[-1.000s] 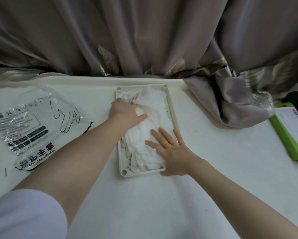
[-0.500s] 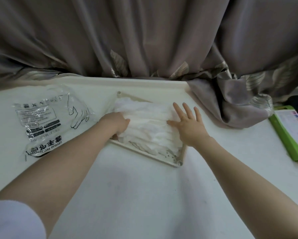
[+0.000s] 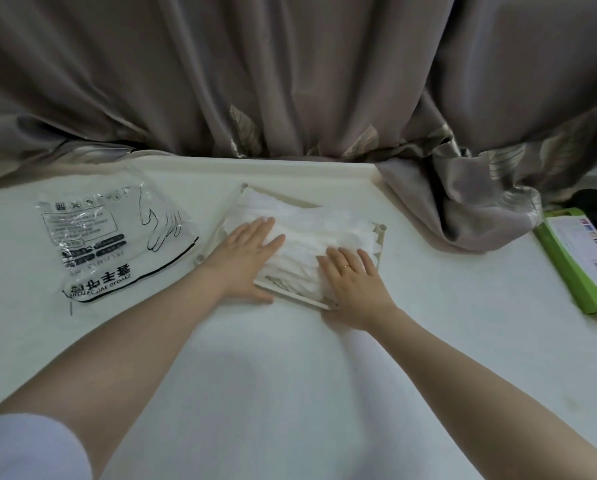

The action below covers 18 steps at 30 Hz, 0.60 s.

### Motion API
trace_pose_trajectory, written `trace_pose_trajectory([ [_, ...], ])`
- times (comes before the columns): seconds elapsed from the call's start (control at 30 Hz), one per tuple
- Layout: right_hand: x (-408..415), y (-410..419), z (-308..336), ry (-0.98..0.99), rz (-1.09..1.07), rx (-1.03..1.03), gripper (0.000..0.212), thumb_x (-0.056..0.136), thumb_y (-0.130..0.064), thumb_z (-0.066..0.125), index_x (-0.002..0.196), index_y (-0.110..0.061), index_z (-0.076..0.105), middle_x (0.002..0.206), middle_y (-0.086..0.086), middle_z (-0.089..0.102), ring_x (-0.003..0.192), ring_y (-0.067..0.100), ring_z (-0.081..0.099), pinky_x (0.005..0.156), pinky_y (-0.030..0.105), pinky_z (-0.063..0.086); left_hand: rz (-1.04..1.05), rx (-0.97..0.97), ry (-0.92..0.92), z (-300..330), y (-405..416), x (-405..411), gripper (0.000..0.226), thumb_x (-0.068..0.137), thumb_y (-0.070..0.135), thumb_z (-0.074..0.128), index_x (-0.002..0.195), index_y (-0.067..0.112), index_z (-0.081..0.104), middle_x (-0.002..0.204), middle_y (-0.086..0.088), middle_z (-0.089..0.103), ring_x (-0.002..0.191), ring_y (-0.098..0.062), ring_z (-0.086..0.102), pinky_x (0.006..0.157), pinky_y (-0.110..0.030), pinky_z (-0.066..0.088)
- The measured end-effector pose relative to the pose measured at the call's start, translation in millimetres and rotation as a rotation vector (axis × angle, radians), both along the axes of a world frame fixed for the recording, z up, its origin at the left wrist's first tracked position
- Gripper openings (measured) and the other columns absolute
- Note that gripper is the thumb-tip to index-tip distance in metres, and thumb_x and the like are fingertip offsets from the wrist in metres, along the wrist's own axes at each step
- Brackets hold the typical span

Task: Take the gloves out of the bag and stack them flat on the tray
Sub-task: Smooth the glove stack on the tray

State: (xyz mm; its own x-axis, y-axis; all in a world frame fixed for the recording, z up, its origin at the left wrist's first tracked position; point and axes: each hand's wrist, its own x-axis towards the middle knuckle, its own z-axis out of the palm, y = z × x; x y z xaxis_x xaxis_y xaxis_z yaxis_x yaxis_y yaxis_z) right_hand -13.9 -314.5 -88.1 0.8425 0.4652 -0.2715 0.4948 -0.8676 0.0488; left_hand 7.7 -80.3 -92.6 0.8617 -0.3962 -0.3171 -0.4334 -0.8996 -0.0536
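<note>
while both the left hand (image 3: 247, 252) and right hand (image 3: 354, 277) lie flat-fingered on the white gloves (image 3: 311, 233), press evenly so the stack settles inside the tray (image 3: 381, 233).

Clear plastic bag (image 3: 117, 237): printed upside down, "PROTECTIVE GLOVES" partly legible along its near edge, large Chinese characters above it, a line drawing of hands, small icons. Green box (image 3: 581, 261): label print illegible.
</note>
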Motion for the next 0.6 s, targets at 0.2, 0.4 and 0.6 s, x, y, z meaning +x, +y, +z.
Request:
trace_pose_trajectory([
  [0.2,49.3,-11.2,-3.5,-0.001,-0.111,0.009,0.074,0.094,-0.032,0.048,0.151,-0.015,0.003,0.16,0.007,0.001,0.147,0.024,0.004,0.119,0.039,0.0,0.116,0.01,-0.017,-7.3,13.1,31.0,0.112,0.07,0.067,0.061,0.147,0.037,-0.015,0.156,0.005,-0.022,0.143,-0.024,-0.021,0.116,-0.041,-0.011],
  [0.4,101.0,-13.9,0.9,0.122,-0.106,-0.036,0.084,0.092,-0.037,0.052,0.152,-0.016,-0.003,0.16,0.002,-0.008,0.148,0.021,-0.003,0.119,0.038,-0.002,0.093,-0.017,-0.008,-8.3,12.7,69.7,0.101,0.078,0.057,0.059,0.149,0.035,-0.01,0.157,0.007,-0.017,0.144,-0.017,-0.018,0.115,-0.034,-0.011],
  [0.6,113.0,-14.9,3.6,0.176,-0.068,-0.056,0.098,0.084,-0.049,0.061,0.152,-0.019,-0.003,0.16,-0.002,-0.004,0.147,0.016,-0.003,0.119,0.04,-0.002,0.018,-0.014,0.029,-14.2,19.0,81.8,0.1,0.078,0.059,0.057,0.149,0.036,-0.009,0.157,0.008,-0.019,0.143,-0.016,-0.022,0.113,-0.032,-0.014],
])
